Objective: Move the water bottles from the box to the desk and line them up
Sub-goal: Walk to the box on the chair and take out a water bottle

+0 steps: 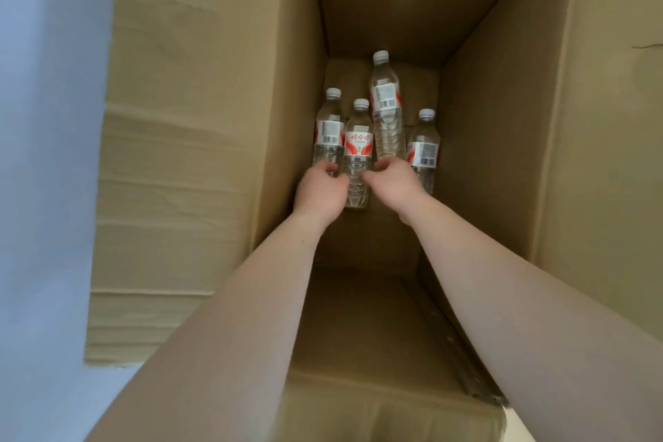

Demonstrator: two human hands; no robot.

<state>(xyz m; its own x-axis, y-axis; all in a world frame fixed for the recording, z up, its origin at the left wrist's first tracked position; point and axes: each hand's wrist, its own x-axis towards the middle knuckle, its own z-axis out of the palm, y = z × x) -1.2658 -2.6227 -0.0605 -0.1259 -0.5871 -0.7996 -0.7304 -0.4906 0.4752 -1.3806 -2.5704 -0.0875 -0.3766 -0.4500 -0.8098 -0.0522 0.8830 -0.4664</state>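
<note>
Two bare forearms reach into the box (201,90); left hand (320,190) and right hand (389,179) fingers curl round the centre bottle (357,154).

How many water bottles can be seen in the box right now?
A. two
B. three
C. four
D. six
C: four capped water bottles lie on the floor of the cardboard box, with the left hand and the right hand reaching in around the bottle with the red label that faces up.
</note>
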